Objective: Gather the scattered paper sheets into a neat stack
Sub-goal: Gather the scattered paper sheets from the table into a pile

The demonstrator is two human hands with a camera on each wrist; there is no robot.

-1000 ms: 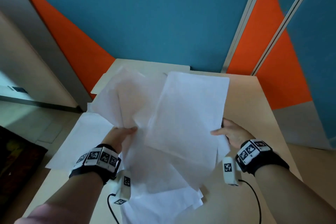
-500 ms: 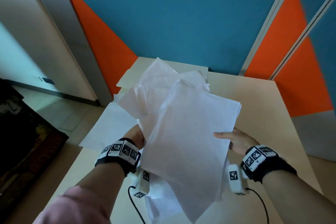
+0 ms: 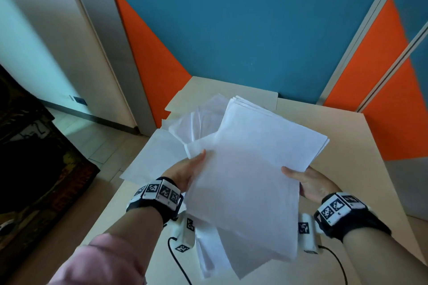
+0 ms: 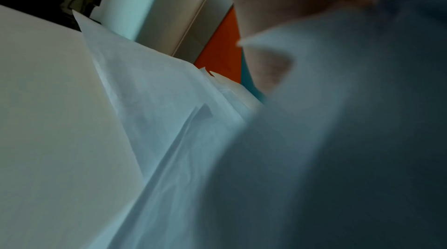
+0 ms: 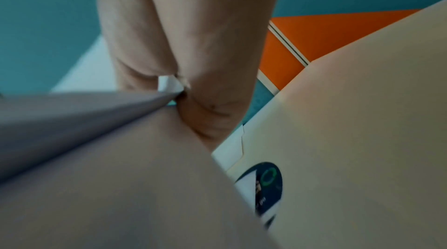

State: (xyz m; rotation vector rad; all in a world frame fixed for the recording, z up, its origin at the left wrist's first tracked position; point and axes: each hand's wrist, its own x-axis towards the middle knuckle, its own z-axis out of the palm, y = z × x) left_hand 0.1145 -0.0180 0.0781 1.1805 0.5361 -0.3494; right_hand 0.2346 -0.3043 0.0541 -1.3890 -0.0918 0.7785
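The head view is bright and evenly lit, with cool daylight washing the pale wall (image 3: 34, 37) at the left almost to white, while the dark cabinet (image 3: 34, 169) below it sinks into shadow. Straight lines bow toward the edges from the wide lens, and the far right edge smears slightly. The paper sheets (image 3: 250, 180) glow softly without hard glare. The left wrist view is dim, bluish and heavily blurred, its right half nearly dark. The right wrist view is soft throughout, close surfaces out of focus, colours muted.
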